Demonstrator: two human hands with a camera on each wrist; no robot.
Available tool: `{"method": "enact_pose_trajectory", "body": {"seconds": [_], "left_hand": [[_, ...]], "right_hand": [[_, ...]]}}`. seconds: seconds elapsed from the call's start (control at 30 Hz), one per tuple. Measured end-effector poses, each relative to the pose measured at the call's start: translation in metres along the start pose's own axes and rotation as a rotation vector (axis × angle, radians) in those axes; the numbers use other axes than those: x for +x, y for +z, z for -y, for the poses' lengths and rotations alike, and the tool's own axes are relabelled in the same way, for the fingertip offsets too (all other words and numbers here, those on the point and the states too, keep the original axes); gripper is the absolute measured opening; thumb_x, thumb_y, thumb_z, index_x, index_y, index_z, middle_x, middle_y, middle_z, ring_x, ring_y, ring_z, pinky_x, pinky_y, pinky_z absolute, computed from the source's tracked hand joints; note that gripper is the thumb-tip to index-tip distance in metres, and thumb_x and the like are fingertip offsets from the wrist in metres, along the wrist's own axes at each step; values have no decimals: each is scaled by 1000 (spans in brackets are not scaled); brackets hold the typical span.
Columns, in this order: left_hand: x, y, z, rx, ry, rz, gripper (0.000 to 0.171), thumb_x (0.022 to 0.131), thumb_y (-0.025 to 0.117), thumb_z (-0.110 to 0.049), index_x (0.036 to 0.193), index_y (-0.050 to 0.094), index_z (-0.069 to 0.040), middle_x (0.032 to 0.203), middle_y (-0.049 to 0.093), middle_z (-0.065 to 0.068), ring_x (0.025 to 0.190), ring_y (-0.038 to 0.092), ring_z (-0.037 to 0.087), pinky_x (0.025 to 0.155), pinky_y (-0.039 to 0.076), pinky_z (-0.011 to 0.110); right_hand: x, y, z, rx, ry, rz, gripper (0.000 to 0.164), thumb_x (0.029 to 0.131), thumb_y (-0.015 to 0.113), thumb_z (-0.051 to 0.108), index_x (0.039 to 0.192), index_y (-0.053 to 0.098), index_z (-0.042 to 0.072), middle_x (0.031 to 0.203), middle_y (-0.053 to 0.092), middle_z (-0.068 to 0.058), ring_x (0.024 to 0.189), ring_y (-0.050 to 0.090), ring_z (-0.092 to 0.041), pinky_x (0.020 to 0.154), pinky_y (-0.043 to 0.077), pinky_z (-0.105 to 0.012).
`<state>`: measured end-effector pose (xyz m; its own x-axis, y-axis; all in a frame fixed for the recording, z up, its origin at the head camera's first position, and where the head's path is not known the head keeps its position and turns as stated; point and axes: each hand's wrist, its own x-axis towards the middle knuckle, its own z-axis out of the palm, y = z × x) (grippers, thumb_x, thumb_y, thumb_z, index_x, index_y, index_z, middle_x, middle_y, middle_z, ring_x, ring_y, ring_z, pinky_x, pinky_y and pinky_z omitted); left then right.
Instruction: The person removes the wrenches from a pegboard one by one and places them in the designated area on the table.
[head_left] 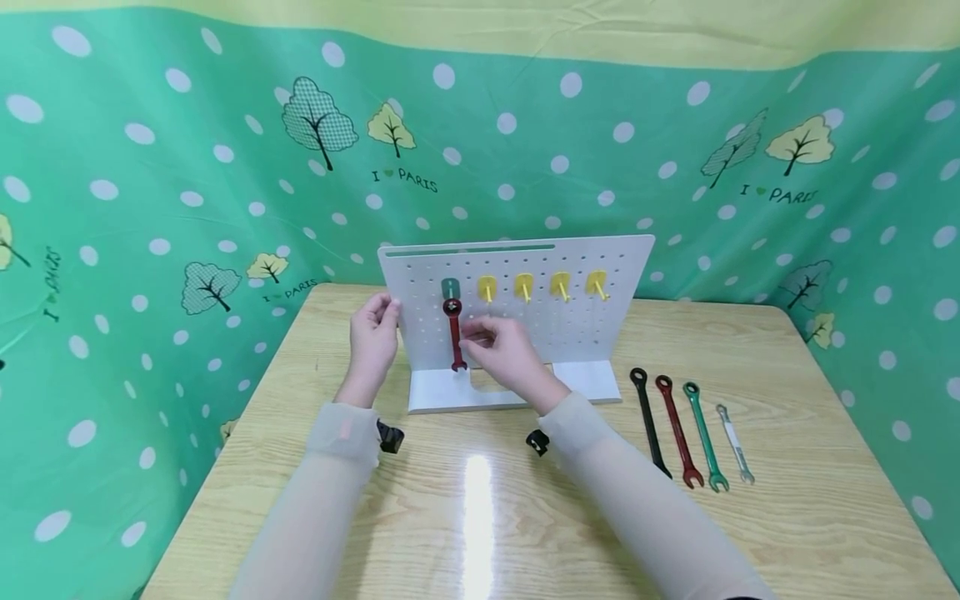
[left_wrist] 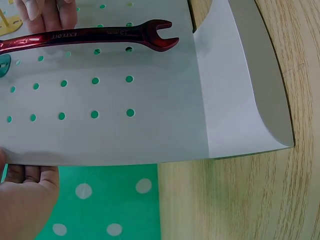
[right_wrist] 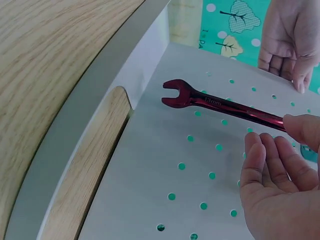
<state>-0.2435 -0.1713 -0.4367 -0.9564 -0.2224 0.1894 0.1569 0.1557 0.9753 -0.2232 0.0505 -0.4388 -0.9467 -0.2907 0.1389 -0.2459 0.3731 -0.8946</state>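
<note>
A white pegboard [head_left: 517, 325] stands on the table, and my left hand [head_left: 372, 342] grips its left edge, thumb on the front and fingers curled behind. A dark red combination wrench [head_left: 455, 333], marked 13mm, hangs upright by its ring end from the leftmost hook, a green one [head_left: 450, 288]. Its open end [left_wrist: 162, 36] points down toward the board's base. My right hand [head_left: 506, 350] is right beside the wrench's shaft with thumb and fingers parted. In the right wrist view the thumb [right_wrist: 302, 131] overlaps the shaft, and the fingers are bent loosely below it.
Several yellow hooks [head_left: 524, 287] run along the board to the right of the green one. On the table [head_left: 570, 517] at right lie a black wrench [head_left: 649, 421], a red wrench [head_left: 678, 429], a green wrench [head_left: 705, 435] and a small silver wrench [head_left: 735, 443]. A green curtain [head_left: 480, 150] hangs behind.
</note>
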Motion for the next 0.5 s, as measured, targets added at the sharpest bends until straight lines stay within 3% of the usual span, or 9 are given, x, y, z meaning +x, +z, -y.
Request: {"method": "enact_pose_trajectory", "body": {"seconds": [0.5], "left_hand": [[-1,0,0,21,34,-12,22,107,55,-12,110,66,7,85,55,25,69,45,13,60,42,21]], "right_hand": [[11,8,0,-6,-12,25,21,97,72,11,117,71,4,103,69,-1,91,65,-16,78,57,-26]]}}
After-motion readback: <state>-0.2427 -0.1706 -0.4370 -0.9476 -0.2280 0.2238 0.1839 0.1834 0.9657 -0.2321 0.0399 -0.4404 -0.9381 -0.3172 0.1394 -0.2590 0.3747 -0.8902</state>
